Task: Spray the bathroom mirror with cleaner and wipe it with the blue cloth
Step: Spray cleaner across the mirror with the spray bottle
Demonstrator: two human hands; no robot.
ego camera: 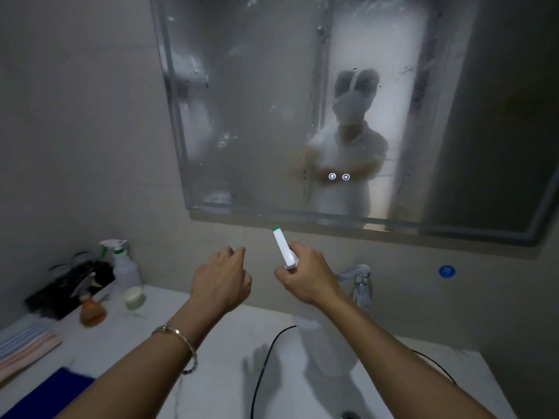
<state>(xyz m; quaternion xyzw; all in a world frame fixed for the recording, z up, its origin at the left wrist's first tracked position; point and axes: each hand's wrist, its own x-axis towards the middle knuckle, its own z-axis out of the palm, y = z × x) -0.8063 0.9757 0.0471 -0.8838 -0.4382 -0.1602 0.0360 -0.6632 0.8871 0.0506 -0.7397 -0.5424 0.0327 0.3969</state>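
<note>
Spray bottle [283, 248] is gripped by right hand [308, 278] just right of centre, fingers curled round its neck, green-tipped nozzle tilted up toward 11 o'clock at the mirror [272, 101]. Clear bottle body is seen hanging below the hand, over the counter [151, 328]. Left hand [222, 282] is held just beside it at 9 o'clock of the bottle, not touching it, fingers loosely curled, nothing held; bracelet [178, 337] is worn on that wrist. Mirror is hung at 12 o'clock, its glass hazy and streaked, with droplets and a blurred reflection of the person. Blue cloth [51, 394] is laid flat on the counter at 7 o'clock, well apart from both hands. Folded towels [24, 346] are stacked just above it at 8 o'clock. A second spray bottle [124, 264], small jar [134, 297] and orange bottle [92, 309] are grouped at 9 o'clock. Faucet [360, 282] is seen at 3 o'clock of the right hand. Black cable [266, 358] is draped at 6 o'clock.
</note>
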